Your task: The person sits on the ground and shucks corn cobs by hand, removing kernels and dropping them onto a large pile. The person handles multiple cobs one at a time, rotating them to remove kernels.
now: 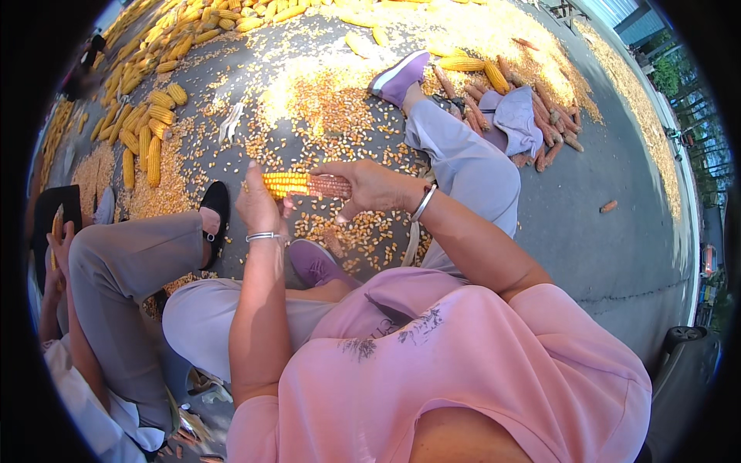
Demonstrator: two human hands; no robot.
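Note:
Between my two hands an ear of corn (287, 184) lies level over the ground. Its left part still carries yellow kernels, while the right part is bare reddish cob. My left hand (258, 202) grips the kernel-covered end, thumb pointing up. Around the bare end close the fingers of my right hand (372, 187). Each wrist wears a silver bangle. Loose kernels (332, 109) are scattered over the grey pavement below and beyond my hands.
Unshelled ears (150, 127) lie at the left, with a larger heap (224, 17) at the far side. Stripped cobs (552, 127) pile up by a pale purple cap (515, 116) at right. Beside me on the left sits a person (135, 255) holding an ear. A car (687, 378) stands lower right.

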